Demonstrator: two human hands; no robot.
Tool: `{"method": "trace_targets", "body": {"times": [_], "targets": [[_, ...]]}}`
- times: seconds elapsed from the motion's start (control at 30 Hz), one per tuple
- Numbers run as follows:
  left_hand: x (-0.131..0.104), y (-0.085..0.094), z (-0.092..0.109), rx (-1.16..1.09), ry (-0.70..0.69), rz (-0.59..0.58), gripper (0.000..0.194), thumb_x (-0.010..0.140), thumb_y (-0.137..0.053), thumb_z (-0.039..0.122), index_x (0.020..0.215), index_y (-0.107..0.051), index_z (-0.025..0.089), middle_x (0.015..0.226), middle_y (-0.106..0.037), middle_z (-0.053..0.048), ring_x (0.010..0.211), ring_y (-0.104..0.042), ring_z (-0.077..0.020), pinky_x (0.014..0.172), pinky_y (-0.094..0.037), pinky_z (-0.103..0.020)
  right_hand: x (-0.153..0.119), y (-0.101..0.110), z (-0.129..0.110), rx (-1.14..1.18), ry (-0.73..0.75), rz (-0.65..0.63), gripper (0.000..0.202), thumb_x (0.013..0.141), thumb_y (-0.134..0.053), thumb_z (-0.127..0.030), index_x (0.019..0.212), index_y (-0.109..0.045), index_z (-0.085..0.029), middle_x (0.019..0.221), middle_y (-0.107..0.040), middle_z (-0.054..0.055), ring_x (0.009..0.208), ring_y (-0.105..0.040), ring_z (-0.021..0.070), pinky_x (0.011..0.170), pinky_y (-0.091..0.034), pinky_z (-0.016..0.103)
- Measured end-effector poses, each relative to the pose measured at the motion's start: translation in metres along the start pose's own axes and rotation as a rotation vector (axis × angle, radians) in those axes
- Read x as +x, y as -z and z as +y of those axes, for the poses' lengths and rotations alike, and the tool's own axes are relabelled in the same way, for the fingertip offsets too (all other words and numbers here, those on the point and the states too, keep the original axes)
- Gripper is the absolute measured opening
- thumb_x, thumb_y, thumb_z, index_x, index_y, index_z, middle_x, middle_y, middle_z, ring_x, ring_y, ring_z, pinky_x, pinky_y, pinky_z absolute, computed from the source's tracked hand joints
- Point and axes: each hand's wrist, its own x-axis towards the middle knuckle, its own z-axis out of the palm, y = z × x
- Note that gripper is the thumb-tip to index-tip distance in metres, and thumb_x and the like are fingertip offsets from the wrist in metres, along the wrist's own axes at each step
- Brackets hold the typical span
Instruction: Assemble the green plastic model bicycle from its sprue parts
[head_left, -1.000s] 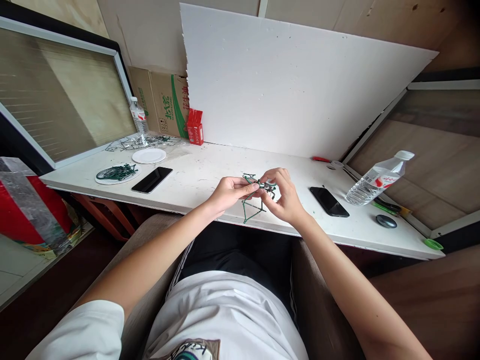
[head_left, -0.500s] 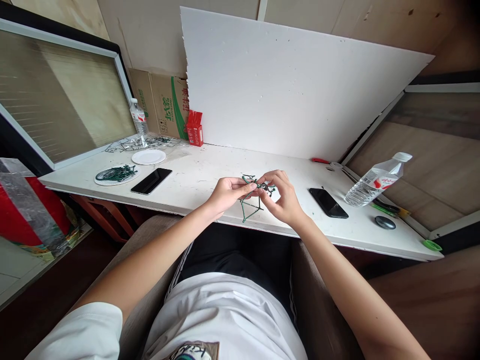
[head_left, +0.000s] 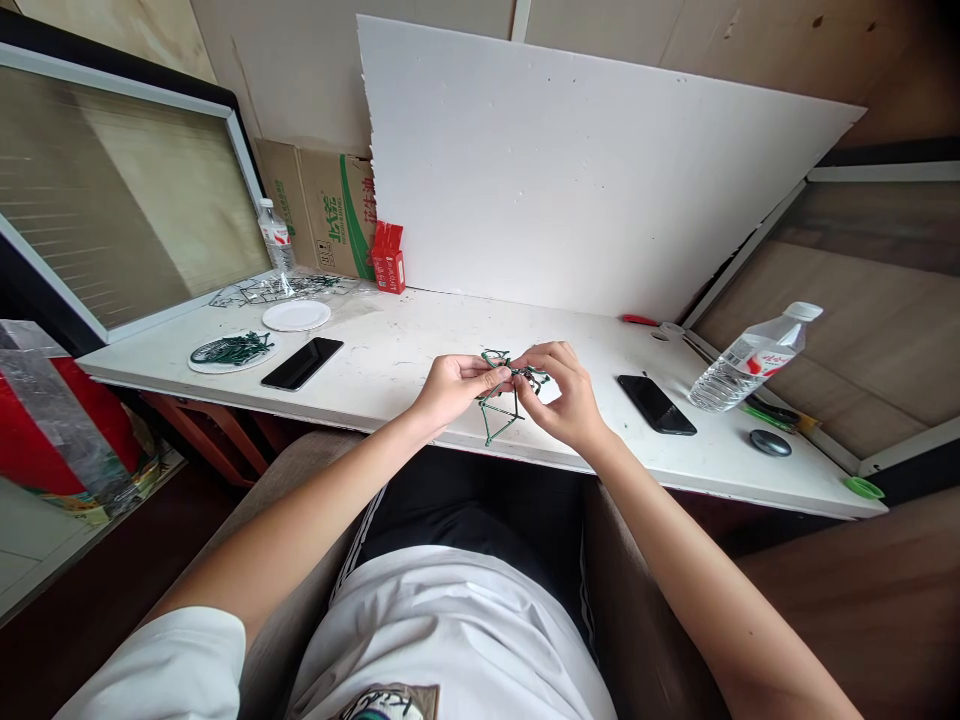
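Note:
A small open framework of thin green and dark sticks [head_left: 501, 411] is held up above the table's front edge. My left hand [head_left: 455, 392] pinches it from the left between thumb and fingers. From the right, my right hand [head_left: 564, 398] has its thumb and fingertips closed on the same framework, close to the left fingertips. Part of the framework hangs down between the hands, and part shows above them. The joint between the fingertips is partly hidden.
At the left are a plate of green sticks [head_left: 232, 350], a white plate [head_left: 297, 315] and a phone [head_left: 303, 363]. At the right lie another phone [head_left: 657, 404], a water bottle [head_left: 756, 358] and a dark oval object [head_left: 770, 443]. A white board [head_left: 585, 170] stands behind.
Both hands keep their hold on the framework in nearly the same place. Only a very slight shift of the view and fingers shows.

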Motion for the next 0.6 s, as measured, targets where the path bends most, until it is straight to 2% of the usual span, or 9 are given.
{"method": "trace_targets", "body": {"times": [0.2,0.33,0.5,0.6], "targets": [[0.001,0.003,-0.002,0.023,-0.024,-0.005,0.046,0.072,-0.096,0.046,0.094,-0.079,0.01,0.093,-0.081,-0.013,0.09,-0.078,-0.0266,0.083,-0.054,-0.038,0.001,0.001,-0.002,0.001,-0.012,-0.039,0.014,0.102,-0.063,-0.031,0.114,-0.07,-0.027,0.108,-0.073,0.008,0.104,-0.066,0.0297,0.095,-0.053,0.052],[0.004,0.008,-0.003,0.04,-0.008,0.001,0.045,0.073,-0.095,0.047,0.094,-0.079,0.01,0.093,-0.081,-0.012,0.09,-0.077,-0.025,0.087,-0.055,-0.039,-0.003,-0.003,0.002,0.017,-0.069,-0.074,0.023,0.106,-0.059,-0.037,0.126,-0.063,-0.028,0.123,-0.069,0.011,0.116,-0.062,0.0311,0.098,-0.053,0.052],[0.017,0.03,-0.004,0.052,-0.011,0.074,0.047,0.071,-0.096,0.046,0.097,-0.078,0.011,0.098,-0.08,-0.013,0.093,-0.076,-0.0246,0.09,-0.055,-0.038,-0.014,-0.016,0.019,0.035,-0.215,0.04,0.027,0.11,-0.049,-0.042,0.131,-0.054,-0.027,0.129,-0.064,0.013,0.12,-0.061,0.0304,0.096,-0.054,0.049],[0.025,0.047,-0.007,0.059,-0.022,0.111,0.047,0.073,-0.095,0.048,0.096,-0.078,0.011,0.098,-0.079,-0.013,0.095,-0.076,-0.0246,0.088,-0.054,-0.036,-0.02,-0.02,0.034,-0.04,-0.213,-0.032,0.021,0.109,-0.048,-0.037,0.124,-0.057,-0.026,0.123,-0.065,0.013,0.116,-0.06,0.0312,0.099,-0.052,0.051]]}}
